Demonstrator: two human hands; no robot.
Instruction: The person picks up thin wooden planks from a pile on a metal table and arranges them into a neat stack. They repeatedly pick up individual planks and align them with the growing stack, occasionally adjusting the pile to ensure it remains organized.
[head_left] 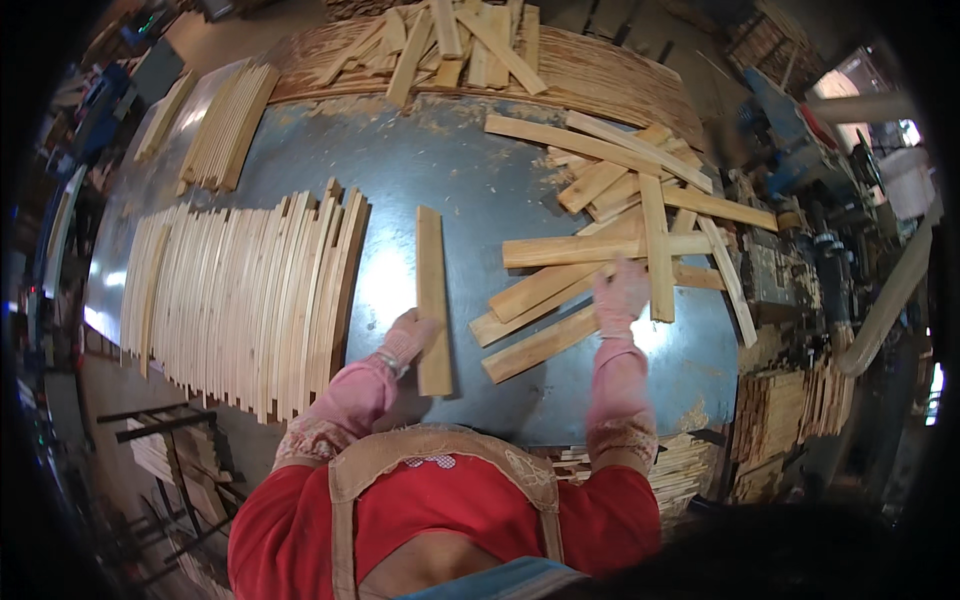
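Observation:
My left hand [408,337], in a pale pink glove, grips the lower part of a single wooden slat [430,270]. That slat lies lengthwise away from me on the metal tabletop, slightly tilted. To its left, a wide row of slats [235,300] stands packed side by side, with uneven ends. My right hand [622,292], gloved alike and smeared by motion, is at the near side of a loose pile of slats [575,248]. Its fingers overlap the slat ends there; whether they hold one is unclear. One slat [655,250] crosses the pile just right of that hand.
At the far left of the metal table [400,150] lies a smaller bundle of slats [230,125]. More slats [470,45] are heaped on a wooden board [610,75] at the far edge. Machinery [800,220] stands at the right, above stacked wood [770,420]. A dark metal rack [165,425] is at lower left.

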